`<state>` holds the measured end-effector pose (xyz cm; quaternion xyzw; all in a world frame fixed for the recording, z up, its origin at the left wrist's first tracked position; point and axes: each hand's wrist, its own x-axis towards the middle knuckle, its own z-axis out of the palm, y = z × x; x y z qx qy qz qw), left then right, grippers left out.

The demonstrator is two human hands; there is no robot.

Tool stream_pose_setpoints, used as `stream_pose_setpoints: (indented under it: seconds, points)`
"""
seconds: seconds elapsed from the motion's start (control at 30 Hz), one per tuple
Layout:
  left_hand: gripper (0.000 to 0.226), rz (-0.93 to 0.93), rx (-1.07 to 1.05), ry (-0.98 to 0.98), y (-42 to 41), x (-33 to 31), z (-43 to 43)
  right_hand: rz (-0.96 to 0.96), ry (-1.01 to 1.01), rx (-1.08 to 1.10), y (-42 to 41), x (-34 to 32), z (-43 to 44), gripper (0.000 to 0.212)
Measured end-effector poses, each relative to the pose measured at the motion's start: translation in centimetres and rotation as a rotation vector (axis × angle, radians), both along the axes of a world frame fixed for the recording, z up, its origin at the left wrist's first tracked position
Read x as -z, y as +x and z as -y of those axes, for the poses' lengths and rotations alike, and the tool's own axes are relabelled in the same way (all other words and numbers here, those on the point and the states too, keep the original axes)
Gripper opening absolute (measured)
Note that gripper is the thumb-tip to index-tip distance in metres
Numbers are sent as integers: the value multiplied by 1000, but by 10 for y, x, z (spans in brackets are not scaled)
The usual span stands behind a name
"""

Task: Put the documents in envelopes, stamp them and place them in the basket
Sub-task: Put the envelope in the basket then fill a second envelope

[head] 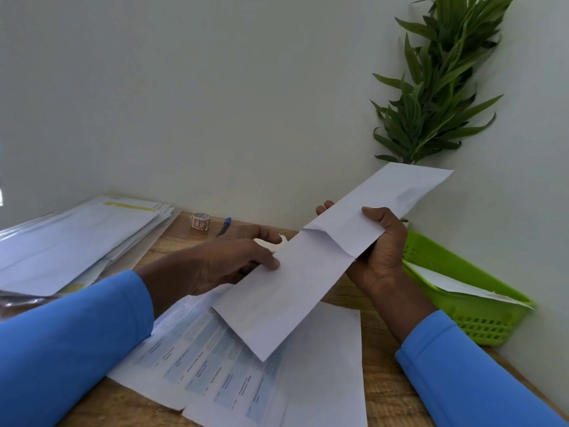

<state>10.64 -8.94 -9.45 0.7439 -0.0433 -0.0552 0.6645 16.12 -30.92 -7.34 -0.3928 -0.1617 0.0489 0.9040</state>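
Head view: left hand (234, 260) pinches a folded document (277, 306) partly inside the envelope (381, 201) gripped by the right hand (385, 251).

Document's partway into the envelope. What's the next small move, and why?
Probably push the folded document deeper with the left hand while the right hand steadies the envelope: most of the document sticks out of its mouth.

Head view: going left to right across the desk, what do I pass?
Paper stack → stamp roll → pen → folded document → envelope → green basket.
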Motion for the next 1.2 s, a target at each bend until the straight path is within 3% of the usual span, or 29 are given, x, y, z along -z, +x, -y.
stream_pose_setpoints:
  seconds: [0.23,0.37,0.53,0.6,0.73,0.83,0.97,1.07,1.2]
  points:
    - [50,108,-121,-87,5,12,7,-44,-85,-132,-4,11,-10,53]
    - [35,248,-203,-30,7,16,8,-26,-148,24,-5,5,-15,29]
    - [31,379,-276,111,11,16,1,-66,-179,232,7,2,-5,43]
    - [31,442,-317,199,12,16,0,-93,-181,291,13,3,-1,37]
    - [30,534,-360,331,14,16,-2,-125,-176,289,15,5,-1,13]
    - [29,534,-374,335,14,16,-4,-118,-170,274,13,4,0,13]
    - [31,394,-332,63,7,13,0,-74,-132,162,5,3,-4,25]
    - [37,269,-261,-170,0,11,6,-6,-8,13,0,8,-8,53]
    - [38,160,-155,-321,-5,9,15,-16,80,-170,-3,8,-12,72]
